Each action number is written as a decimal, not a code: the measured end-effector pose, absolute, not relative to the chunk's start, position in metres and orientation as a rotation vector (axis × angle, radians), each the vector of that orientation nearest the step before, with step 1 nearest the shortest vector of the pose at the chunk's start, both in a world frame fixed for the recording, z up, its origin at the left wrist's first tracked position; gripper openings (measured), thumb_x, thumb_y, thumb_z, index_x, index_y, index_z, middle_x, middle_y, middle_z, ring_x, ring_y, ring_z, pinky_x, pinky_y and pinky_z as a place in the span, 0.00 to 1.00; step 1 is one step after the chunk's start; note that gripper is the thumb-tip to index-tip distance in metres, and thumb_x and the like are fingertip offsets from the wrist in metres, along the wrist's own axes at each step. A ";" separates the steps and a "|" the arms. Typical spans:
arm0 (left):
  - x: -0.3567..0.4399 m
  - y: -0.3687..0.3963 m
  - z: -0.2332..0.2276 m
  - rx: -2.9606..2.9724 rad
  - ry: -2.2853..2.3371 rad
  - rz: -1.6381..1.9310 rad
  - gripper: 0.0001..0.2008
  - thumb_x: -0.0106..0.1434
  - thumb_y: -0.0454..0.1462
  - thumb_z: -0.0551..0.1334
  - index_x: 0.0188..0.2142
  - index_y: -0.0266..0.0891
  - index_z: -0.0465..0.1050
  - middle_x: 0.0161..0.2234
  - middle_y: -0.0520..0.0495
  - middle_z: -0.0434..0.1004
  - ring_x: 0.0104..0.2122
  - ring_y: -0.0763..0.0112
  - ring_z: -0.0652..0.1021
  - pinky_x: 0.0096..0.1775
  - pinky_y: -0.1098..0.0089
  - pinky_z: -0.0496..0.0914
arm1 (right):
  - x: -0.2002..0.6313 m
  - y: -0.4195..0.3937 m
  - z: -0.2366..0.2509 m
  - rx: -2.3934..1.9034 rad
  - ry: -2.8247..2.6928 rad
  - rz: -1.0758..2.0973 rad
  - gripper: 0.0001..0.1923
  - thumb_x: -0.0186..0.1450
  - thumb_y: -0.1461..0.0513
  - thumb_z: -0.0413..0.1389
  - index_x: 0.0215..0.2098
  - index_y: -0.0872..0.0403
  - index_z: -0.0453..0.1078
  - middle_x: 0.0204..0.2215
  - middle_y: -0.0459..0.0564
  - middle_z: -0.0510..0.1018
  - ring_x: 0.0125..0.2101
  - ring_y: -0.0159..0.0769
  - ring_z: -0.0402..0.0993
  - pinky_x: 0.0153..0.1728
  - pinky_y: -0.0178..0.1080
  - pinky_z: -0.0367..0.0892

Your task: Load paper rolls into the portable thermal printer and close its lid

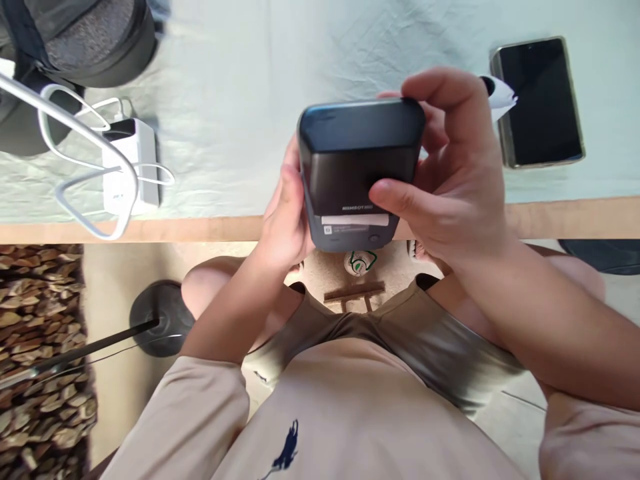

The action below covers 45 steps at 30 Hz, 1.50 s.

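Note:
A small dark grey label printer [357, 167] is held up in front of me, above the table's near edge. A white strip of label paper shows at its slot near the bottom. My left hand [284, 213] grips its left side from behind. My right hand [453, 167] wraps its right side, thumb pressed on the front face and fingers curled over the top right corner. My beige sleeves and shirt fill the lower part of the view.
A table with a pale green cloth [240, 100] and wooden edge lies ahead. On it lie a black smartphone [541, 101] at right, and a white charger [131, 167] with white cables at left. A dark bag [85, 40] sits at far left. A round black stand base [161, 319] rests on the floor.

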<state>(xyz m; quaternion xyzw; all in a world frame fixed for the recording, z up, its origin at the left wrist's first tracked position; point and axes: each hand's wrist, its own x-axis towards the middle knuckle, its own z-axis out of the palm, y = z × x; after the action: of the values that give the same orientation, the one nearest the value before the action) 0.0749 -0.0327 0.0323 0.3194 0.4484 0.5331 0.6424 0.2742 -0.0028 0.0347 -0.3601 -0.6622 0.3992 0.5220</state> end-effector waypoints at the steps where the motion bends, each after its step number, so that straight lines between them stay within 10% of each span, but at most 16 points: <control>1: 0.079 -0.031 0.034 0.701 1.012 1.210 0.37 0.79 0.69 0.62 0.65 0.44 0.85 0.67 0.37 0.90 0.87 0.38 0.66 0.81 0.48 0.75 | 0.274 -0.001 0.029 -0.847 -1.568 0.960 0.45 0.69 0.25 0.69 0.71 0.36 0.68 0.68 0.49 0.79 0.69 0.49 0.82 0.62 0.51 0.88; 4: 0.086 -0.025 0.031 0.712 0.966 1.259 0.34 0.81 0.68 0.63 0.62 0.45 0.87 0.63 0.41 0.91 0.87 0.40 0.67 0.80 0.48 0.76 | 0.277 0.003 0.020 -0.826 -1.604 0.916 0.41 0.74 0.30 0.68 0.74 0.37 0.68 0.65 0.48 0.81 0.60 0.43 0.85 0.63 0.50 0.87; 12: 0.089 -0.019 0.024 0.735 0.844 1.411 0.21 0.84 0.57 0.69 0.48 0.44 0.88 0.49 0.47 0.94 0.83 0.50 0.74 0.82 0.59 0.72 | 0.295 0.008 0.017 -0.861 -1.784 0.872 0.42 0.77 0.27 0.60 0.81 0.32 0.70 0.76 0.46 0.77 0.76 0.55 0.79 0.71 0.57 0.86; 18: 0.091 -0.016 0.038 0.601 0.839 1.214 0.21 0.92 0.46 0.51 0.57 0.45 0.84 0.59 0.47 0.94 0.80 0.56 0.78 0.80 0.57 0.76 | 0.304 0.009 0.039 -1.011 -1.878 0.606 0.34 0.74 0.32 0.65 0.71 0.35 0.76 0.64 0.50 0.82 0.63 0.52 0.84 0.55 0.52 0.88; 23: 0.091 -0.016 0.035 0.672 0.867 1.164 0.26 0.84 0.60 0.63 0.66 0.47 0.82 0.67 0.45 0.91 0.82 0.48 0.76 0.78 0.51 0.79 | 0.309 0.008 0.063 -1.133 -1.965 0.443 0.32 0.70 0.35 0.67 0.61 0.44 0.78 0.36 0.47 0.73 0.36 0.43 0.76 0.47 0.56 0.82; 32: 0.091 -0.013 0.029 0.922 0.757 1.124 0.30 0.79 0.67 0.67 0.63 0.51 0.84 0.72 0.49 0.88 0.88 0.43 0.65 0.82 0.45 0.73 | 0.299 -0.004 0.067 -1.163 -1.685 0.351 0.26 0.76 0.33 0.67 0.49 0.45 0.80 0.44 0.48 0.80 0.27 0.36 0.74 0.31 0.49 0.75; 37: 0.087 -0.011 0.019 0.967 0.857 1.126 0.32 0.69 0.72 0.73 0.58 0.58 0.87 0.70 0.50 0.89 0.89 0.33 0.60 0.83 0.36 0.70 | 0.296 -0.009 0.075 -1.095 -1.527 0.445 0.08 0.84 0.51 0.60 0.48 0.44 0.72 0.52 0.50 0.76 0.54 0.44 0.91 0.40 0.45 0.85; 45: 0.088 -0.009 0.020 0.886 0.835 1.115 0.34 0.69 0.67 0.77 0.64 0.52 0.83 0.70 0.44 0.89 0.85 0.34 0.70 0.75 0.40 0.82 | 0.303 0.000 0.079 -1.341 -2.176 0.283 0.10 0.67 0.57 0.65 0.47 0.43 0.78 0.41 0.46 0.89 0.30 0.43 0.77 0.35 0.50 0.65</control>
<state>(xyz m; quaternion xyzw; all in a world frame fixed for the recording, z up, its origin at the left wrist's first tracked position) 0.0877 -0.0086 0.0199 0.3944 0.3717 0.4964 0.6781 0.3034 0.0004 0.0794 -0.5005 -0.8121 0.1056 0.2809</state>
